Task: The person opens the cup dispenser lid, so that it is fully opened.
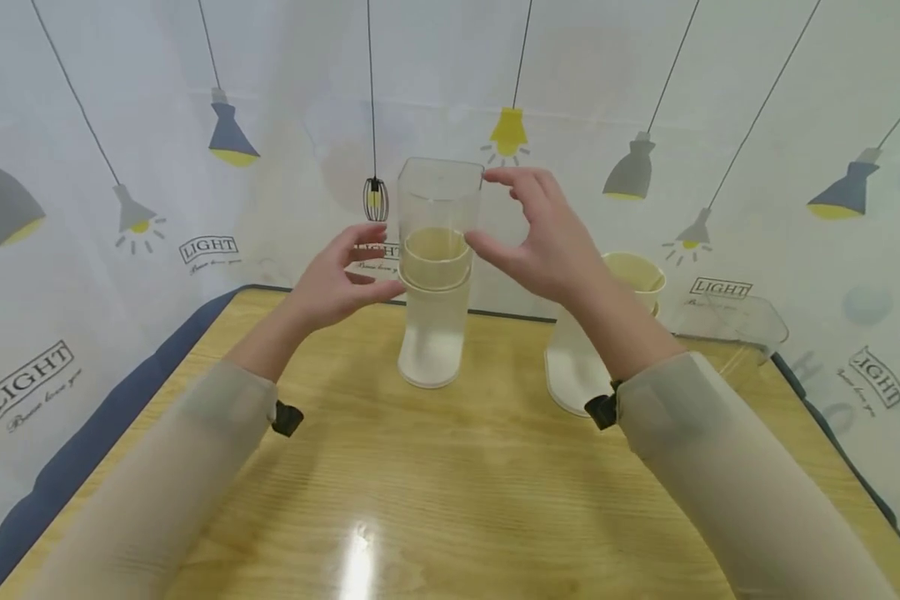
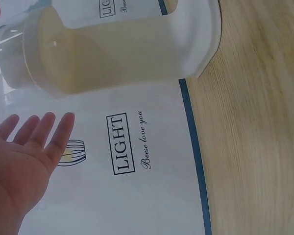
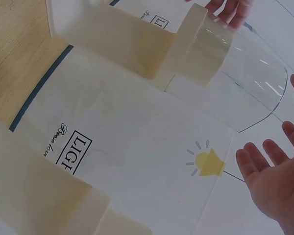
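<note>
A tall off-white plastic container point(image 1: 433, 333) stands upright on the table, with a clear plastic cover point(image 1: 441, 192) over its narrower top. My left hand point(image 1: 333, 279) is at the cover's left side, fingers loosely bent. In the left wrist view that hand point(image 2: 24, 171) shows a gap from the container point(image 2: 122, 56). My right hand point(image 1: 543, 237) is raised on the other side, thumb and fingers spread near the cover's upper edge. From the right wrist, the right hand point(image 3: 279, 181) appears apart from the clear cover point(image 3: 255, 78). Neither hand grips anything.
A second off-white container point(image 1: 570, 358), partly hidden by my right forearm, stands to the right without a cover. Another clear cover point(image 1: 742, 321) is at the table's far right corner. Behind the wooden table point(image 1: 450, 467) hangs a white cloth point(image 1: 300, 100) printed with lamps.
</note>
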A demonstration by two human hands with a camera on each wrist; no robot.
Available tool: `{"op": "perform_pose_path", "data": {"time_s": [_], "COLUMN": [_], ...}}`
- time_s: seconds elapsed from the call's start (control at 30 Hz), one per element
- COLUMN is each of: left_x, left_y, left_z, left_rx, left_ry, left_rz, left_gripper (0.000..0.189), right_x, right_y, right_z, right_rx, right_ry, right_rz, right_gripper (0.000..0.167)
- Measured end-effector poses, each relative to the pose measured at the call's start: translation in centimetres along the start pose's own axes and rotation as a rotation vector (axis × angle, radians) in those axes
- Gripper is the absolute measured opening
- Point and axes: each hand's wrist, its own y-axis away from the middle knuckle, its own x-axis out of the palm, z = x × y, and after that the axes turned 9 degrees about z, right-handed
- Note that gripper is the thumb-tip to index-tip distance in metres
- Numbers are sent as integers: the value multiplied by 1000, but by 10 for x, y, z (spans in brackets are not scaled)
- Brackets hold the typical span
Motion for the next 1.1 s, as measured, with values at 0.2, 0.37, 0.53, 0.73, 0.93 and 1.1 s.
{"op": "perform_pose_path", "data": {"time_s": [0.2, 0.37, 0.53, 0.73, 0.93, 1.1], "left_x": [-1, 1, 6, 13, 21, 27], "left_y": [-21, -33, -45, -51, -49, -45], "left_z": [5, 9, 11, 13, 15, 18], "left_rx": [-9, -23, -37, -29, -4, 0], "left_ry": [20, 63, 90, 110, 122, 101], "left_rz": [24, 50, 65, 65, 77, 57], "left_gripper": [103, 113, 117, 117, 104, 104], "right_x": [-1, 6, 18, 31, 37, 41], "right_y": [-22, -34, -37, -34, -31, -33], "right_z": [7, 10, 8, 7, 6, 4], "right_rx": [24, 26, 49, 54, 39, 56], "right_ry": [47, 55, 78, 77, 58, 21], "right_rz": [50, 100, 152, 115, 68, 66], "right_gripper": [78, 79, 74, 69, 66, 67]}}
